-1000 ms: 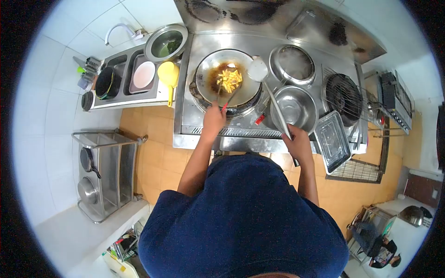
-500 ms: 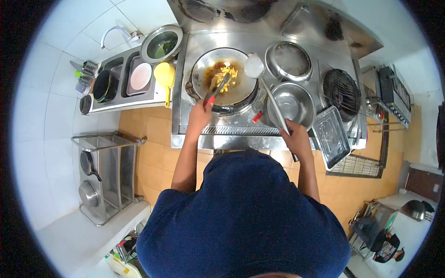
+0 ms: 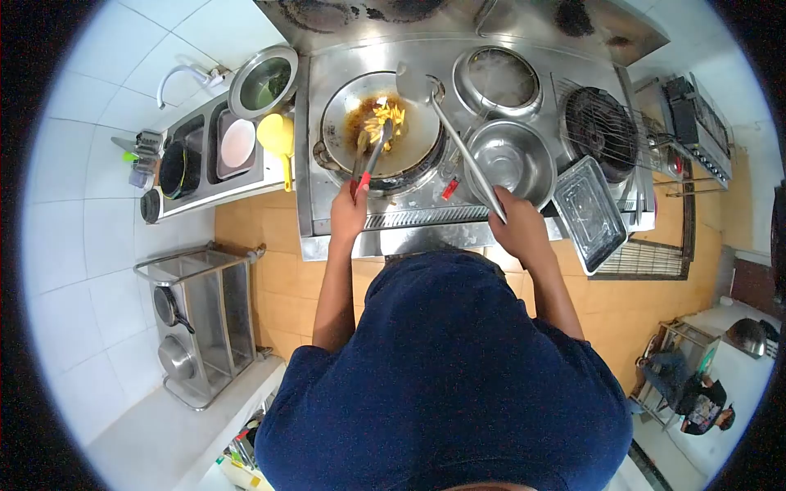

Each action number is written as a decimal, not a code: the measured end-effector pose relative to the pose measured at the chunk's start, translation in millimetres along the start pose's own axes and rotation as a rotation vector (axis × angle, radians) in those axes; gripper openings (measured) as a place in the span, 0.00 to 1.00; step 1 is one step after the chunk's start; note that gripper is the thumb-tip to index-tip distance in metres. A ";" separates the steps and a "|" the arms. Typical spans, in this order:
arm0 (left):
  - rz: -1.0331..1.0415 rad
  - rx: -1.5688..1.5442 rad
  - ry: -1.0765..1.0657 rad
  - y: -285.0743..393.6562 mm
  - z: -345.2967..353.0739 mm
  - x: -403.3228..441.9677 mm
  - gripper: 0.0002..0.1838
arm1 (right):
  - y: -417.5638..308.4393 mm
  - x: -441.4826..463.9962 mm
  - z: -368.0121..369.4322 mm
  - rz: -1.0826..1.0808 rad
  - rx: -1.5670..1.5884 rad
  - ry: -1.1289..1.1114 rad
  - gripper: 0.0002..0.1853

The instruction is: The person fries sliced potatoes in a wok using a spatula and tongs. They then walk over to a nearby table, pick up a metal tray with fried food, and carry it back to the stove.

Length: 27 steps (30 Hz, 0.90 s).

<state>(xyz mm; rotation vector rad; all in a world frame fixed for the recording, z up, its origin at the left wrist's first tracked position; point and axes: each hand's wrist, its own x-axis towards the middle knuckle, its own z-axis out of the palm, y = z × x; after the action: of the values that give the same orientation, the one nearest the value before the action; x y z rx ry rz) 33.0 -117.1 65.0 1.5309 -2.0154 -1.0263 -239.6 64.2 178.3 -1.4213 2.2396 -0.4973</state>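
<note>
My left hand (image 3: 350, 214) is closed round the red-handled tongs (image 3: 365, 182), whose dark tips reach into the wok (image 3: 423, 123). The tips are at a small heap of yellow food strips (image 3: 393, 123), with brown liquid or residue around it. My right hand (image 3: 522, 229) grips the long handle of a metal wok spatula (image 3: 458, 141). Its broad head is over the far right part of the wok, by the rim; I cannot tell whether it touches. A steel bowl (image 3: 509, 168) stands beside the wok, just beyond my right hand.
A lidded pot (image 3: 498, 78) stands behind the bowl. To the right are a wire rack (image 3: 606, 127) and a metal tray (image 3: 588, 214) overhanging the counter edge. Leftward are a yellow ladle (image 3: 277, 135), a basin with greens (image 3: 264, 82) and a sink (image 3: 190, 131). Another person (image 3: 696, 401) sits far right.
The spatula's head has swung left and away from me, from the wok's right side towards its far rim. The tongs stay at the yellow strips. The whole view has shifted slightly.
</note>
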 end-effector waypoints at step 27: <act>-0.547 -0.661 0.183 22.9 22.9 -11.0 0.22 | 85.8 53.5 19.0 -0.175 0.152 -0.038 0.20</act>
<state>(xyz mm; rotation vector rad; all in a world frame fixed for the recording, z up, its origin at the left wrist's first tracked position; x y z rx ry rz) 5.7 -96.7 68.7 1.7171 -0.9771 -1.4923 -314.0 49.2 108.9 -1.5400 2.0116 -0.6758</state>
